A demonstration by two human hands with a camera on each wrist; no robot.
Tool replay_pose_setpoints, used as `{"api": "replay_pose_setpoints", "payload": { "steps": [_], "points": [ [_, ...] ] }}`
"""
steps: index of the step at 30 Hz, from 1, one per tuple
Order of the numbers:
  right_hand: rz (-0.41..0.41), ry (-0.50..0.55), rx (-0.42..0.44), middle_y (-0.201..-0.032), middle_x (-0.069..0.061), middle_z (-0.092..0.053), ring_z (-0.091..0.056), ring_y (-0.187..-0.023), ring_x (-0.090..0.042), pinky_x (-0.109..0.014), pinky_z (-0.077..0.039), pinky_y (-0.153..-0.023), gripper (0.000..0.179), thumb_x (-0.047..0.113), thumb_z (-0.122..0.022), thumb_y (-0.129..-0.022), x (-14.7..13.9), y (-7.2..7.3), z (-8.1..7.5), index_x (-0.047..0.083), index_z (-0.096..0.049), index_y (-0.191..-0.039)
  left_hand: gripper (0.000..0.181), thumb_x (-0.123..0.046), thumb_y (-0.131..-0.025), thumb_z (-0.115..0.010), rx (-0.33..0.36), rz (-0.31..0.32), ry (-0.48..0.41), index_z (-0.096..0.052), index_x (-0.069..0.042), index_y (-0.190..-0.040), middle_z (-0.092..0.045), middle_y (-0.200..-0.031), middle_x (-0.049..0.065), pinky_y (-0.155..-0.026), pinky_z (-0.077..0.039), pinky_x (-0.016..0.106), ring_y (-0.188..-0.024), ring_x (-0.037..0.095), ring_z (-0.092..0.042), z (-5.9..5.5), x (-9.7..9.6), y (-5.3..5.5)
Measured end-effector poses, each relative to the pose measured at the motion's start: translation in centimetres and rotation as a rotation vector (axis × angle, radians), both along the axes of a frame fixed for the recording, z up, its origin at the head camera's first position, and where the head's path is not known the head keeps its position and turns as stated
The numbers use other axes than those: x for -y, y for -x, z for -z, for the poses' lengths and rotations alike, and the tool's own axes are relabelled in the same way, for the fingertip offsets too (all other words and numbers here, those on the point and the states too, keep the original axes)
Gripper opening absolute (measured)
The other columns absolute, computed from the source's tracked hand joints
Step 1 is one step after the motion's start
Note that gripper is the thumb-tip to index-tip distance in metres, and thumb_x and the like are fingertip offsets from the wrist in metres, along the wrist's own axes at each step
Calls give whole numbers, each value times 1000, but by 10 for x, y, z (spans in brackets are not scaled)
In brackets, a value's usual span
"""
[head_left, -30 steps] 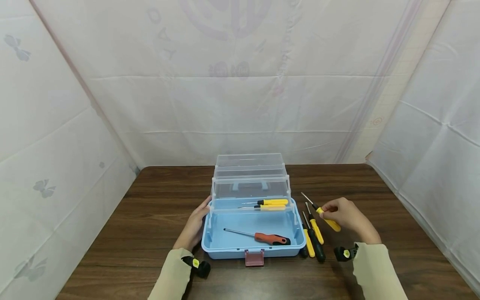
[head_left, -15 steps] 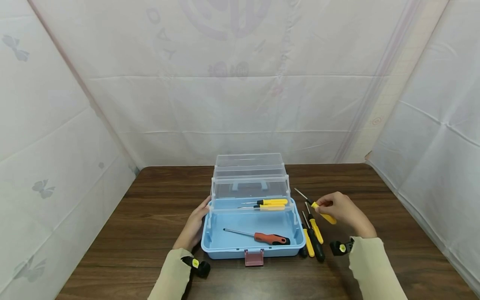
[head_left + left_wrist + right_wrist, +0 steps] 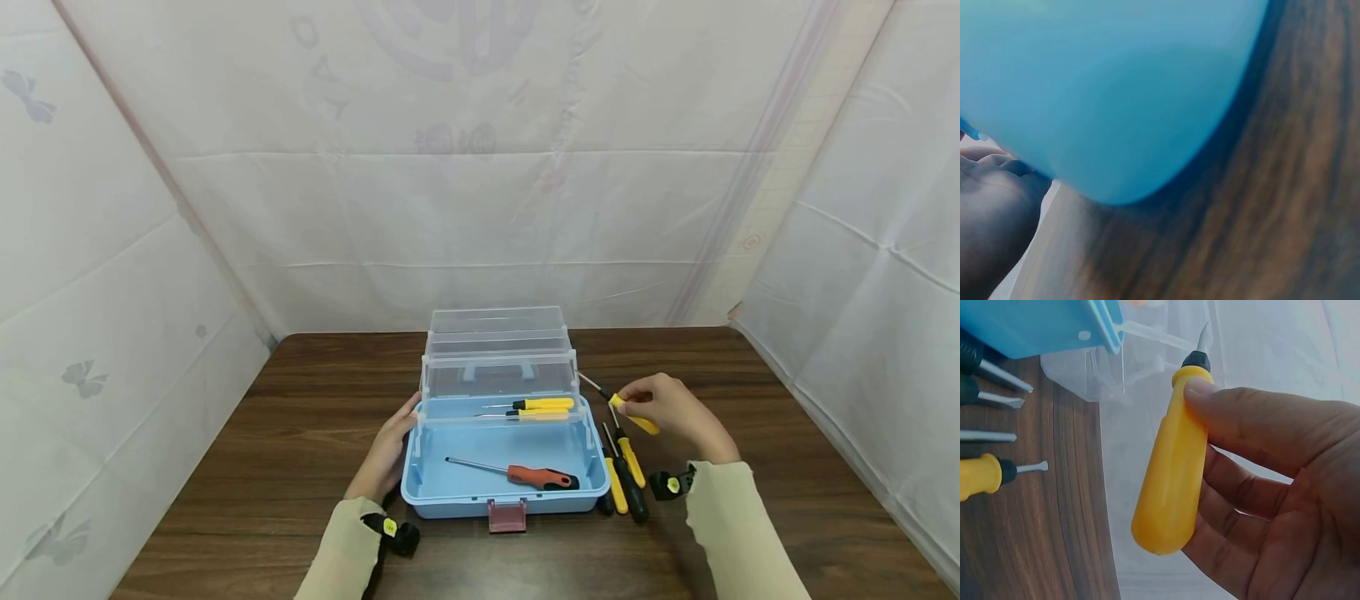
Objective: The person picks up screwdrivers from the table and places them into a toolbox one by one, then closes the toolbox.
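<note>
A pale blue toolbox (image 3: pixel 438 502) stands on the table, its clear folding tray (image 3: pixel 502 379) raised at the back. My left hand (image 3: pixel 386 454) holds the box's left side, thumb at the rim and fingers along the outer wall. My right hand (image 3: pixel 671 412) pinches a yellow-handled screwdriver (image 3: pixel 1169 469) between thumb and fingers, off the table to the right of the box. Its shank points up and left, the tip overlapping the tray's right edge in the head view. A red screwdriver (image 3: pixel 532 476) lies in the box; two yellow screwdrivers (image 3: pixel 546 404) lie in the raised tray.
Several screwdrivers (image 3: pixel 633 492) with yellow or black handles lie close along the box's right side, below the right hand. A reddish latch (image 3: pixel 507 517) hangs at the box front. White sheeting (image 3: pixel 480 208) walls the brown table (image 3: pixel 315 392) at back and sides.
My right hand has moved left and slightly away from me with the yellow screwdriver, bringing its tip to the tray's right edge. The left hand has stayed on the toolbox.
</note>
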State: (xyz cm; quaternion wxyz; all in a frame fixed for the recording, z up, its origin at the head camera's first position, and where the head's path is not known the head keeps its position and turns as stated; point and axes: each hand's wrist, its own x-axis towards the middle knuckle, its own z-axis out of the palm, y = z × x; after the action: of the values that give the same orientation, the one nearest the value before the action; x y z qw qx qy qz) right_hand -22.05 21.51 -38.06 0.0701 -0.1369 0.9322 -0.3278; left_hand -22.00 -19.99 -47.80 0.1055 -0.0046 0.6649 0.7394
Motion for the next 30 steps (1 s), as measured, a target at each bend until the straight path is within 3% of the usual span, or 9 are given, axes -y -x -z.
{"api": "replay_pose_setpoints", "payload": {
  "steps": [20,30],
  "points": [
    [-62,25,-56,-95,-10,-69,-56,-76,-16,-29,-51,-67,20,12,-64,-91,21,14,-8,1,-71,-105,55,-20,-102,-34,-3,-1,0,-20,-14,-154,-15,-161,11,-117,-19,52,-148,33,-14,0,0,-2],
    [-70,14,-81,-101,-13,-69,-59,-79,-16,-32,-55,-71,22,12,-63,-92,32,24,-5,0,-70,-108,54,-20,-102,-32,7,-1,2,-19,-13,-154,-13,-162,12,-117,-18,52,-148,33,-14,-1,-1,-1]
  ]
}}
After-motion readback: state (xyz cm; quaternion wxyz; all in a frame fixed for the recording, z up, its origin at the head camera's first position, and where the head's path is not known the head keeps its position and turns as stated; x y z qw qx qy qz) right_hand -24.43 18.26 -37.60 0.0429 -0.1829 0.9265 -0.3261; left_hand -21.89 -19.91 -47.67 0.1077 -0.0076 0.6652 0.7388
